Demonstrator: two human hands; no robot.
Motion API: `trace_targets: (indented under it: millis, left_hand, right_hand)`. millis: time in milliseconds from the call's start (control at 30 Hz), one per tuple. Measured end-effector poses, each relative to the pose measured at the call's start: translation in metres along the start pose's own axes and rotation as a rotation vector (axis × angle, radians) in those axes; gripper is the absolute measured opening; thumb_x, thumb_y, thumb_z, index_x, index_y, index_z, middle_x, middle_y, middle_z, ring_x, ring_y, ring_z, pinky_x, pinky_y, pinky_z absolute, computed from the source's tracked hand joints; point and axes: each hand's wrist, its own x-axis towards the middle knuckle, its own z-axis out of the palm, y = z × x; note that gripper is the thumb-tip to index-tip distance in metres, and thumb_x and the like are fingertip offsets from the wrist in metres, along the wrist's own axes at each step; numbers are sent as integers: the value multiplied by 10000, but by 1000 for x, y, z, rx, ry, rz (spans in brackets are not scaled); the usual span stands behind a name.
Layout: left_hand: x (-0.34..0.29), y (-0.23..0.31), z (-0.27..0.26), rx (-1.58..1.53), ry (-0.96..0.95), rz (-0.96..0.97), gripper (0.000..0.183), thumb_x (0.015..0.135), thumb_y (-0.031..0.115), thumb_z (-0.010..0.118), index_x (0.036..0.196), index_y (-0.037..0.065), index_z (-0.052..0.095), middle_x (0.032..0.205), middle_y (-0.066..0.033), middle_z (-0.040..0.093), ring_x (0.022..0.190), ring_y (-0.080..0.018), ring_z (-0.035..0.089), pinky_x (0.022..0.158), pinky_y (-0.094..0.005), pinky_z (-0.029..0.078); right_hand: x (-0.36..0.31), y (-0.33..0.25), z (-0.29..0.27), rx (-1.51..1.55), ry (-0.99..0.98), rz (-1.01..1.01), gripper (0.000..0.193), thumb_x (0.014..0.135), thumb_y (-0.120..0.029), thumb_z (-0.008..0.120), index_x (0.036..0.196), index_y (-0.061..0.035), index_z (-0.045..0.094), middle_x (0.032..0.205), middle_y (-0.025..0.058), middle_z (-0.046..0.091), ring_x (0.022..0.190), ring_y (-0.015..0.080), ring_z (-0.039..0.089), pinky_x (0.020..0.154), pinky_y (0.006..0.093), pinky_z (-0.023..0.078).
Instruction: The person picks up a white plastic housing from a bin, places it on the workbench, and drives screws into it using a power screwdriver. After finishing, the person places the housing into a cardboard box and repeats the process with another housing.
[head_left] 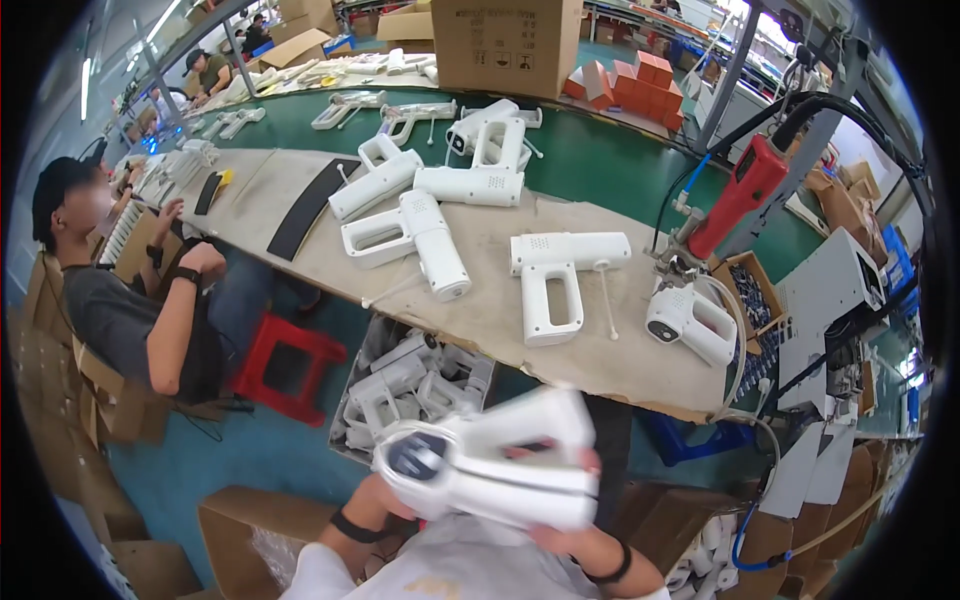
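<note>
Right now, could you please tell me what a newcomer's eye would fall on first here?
Nearest the camera, a blurred white plastic gun-shaped housing is gripped between the left hand and the right hand. Beyond it, more white housings lie scattered on a cardboard-covered bench. At the right, a red electric screwdriver hangs over the bench.

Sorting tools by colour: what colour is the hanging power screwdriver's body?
Red, with a black cable on top; the screwdriver shows clearly in the head view, hanging at the right.
</note>
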Motion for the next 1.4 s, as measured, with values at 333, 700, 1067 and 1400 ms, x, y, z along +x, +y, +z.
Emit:
trace_targets:
  millis: [333, 700, 1067, 1400]
  left_hand:
    - [-61, -56, -103, -555, 647, -183, 672, 719, 149, 637, 1333, -10, 414, 1229, -179, 557, 1068, -342, 588, 907, -458, 511]
    - [4, -129, -142, 91, 1091, -498, 373, 791, 121, 632, 1139, -3, 580, 897, -51, 624, 773, -162, 591, 634, -321, 495]
    - [36, -123, -112, 671, 1035, -449, 307, 813, 110, 652, 1089, -19, 615, 983, -120, 645, 807, -147, 606, 727, -272, 491]
    - [199, 79, 17, 877, 601, 334, 310, 800, 40, 661, 1099, 1, 594, 983, -110, 624, 858, -167, 615, 761, -278, 494]
  right_hand:
    - [73, 244, 67, 492, 88, 986, 859, 814, -219, 609, 1495, -153, 90, 1276, 100, 438, 1101, 197, 480, 898, 340, 432]
    - [71, 232, 1, -564, -216, 968, 679, 818, -412, 645, 1328, -6, 455, 1018, 210, 656, 914, 273, 662, 819, 363, 507]
    - [110, -91, -88, -600, -172, -3, 433, 801, -140, 699, 1182, 24, 574, 900, 121, 694, 801, 248, 686, 744, 341, 551]
    - [238, -103, -174, -552, 808, -132, 674, 753, -133, 771, 1313, -21, 413, 1108, 77, 583, 944, 145, 590, 817, 304, 482]
